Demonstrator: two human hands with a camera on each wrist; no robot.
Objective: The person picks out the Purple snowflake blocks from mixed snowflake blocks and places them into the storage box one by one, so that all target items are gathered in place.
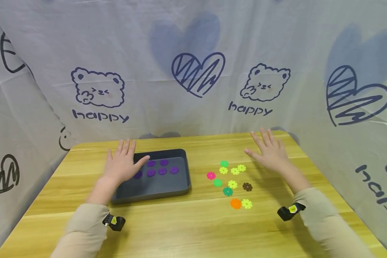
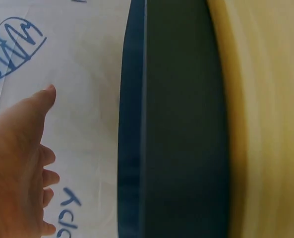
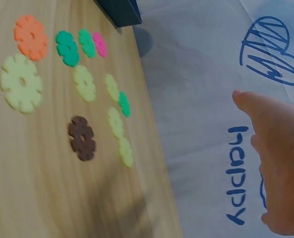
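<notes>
My left hand (image 1: 122,165) is held over the left part of a dark grey tray (image 1: 161,188), its fingers spread and nothing in them. Inside that tray lie several purple notched discs (image 1: 162,171), partly hidden by the hand. On the right, my right hand (image 1: 271,154) hovers above the table with fingers spread, also holding nothing. Nearest to it are loose notched discs: several yellow ones (image 1: 241,168), a brown one (image 1: 247,186), an orange one (image 1: 235,203), a pink one (image 1: 211,175) and several green ones (image 1: 227,191). The right wrist view shows the brown disc (image 3: 82,138) lying flat.
The wooden table (image 1: 193,229) runs back to a white cloth (image 1: 148,93) printed with bears, hearts and the word happy. More of this cloth hangs along both sides. A small black camera sits on each wrist, the left (image 1: 114,222) and the right (image 1: 290,211).
</notes>
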